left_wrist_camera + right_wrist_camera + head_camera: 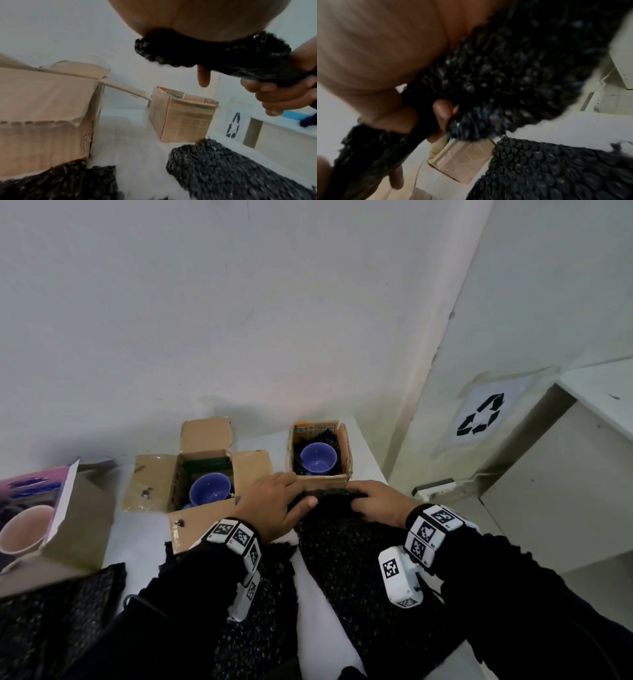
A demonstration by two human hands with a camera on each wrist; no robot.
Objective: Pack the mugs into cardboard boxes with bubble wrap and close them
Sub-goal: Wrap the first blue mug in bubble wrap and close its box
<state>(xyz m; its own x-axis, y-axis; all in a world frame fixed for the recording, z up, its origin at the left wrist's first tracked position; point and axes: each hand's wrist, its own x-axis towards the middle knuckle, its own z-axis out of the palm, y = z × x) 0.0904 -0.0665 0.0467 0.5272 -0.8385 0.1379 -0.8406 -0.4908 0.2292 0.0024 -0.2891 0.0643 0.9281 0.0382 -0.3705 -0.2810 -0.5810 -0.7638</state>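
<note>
Both hands held one black sheet of bubble wrap (337,501). The left hand (274,505) and the right hand (380,503) each had fingers curled round its top edge, just in front of the small box (322,479) with a blue mug (318,457) inside. Another blue mug (209,488) sat in the open box (150,477) beside it. The wrap might catch the small box and tip it. The right wrist view was blurry, and the pink cup (22,529) was cut off.
</note>
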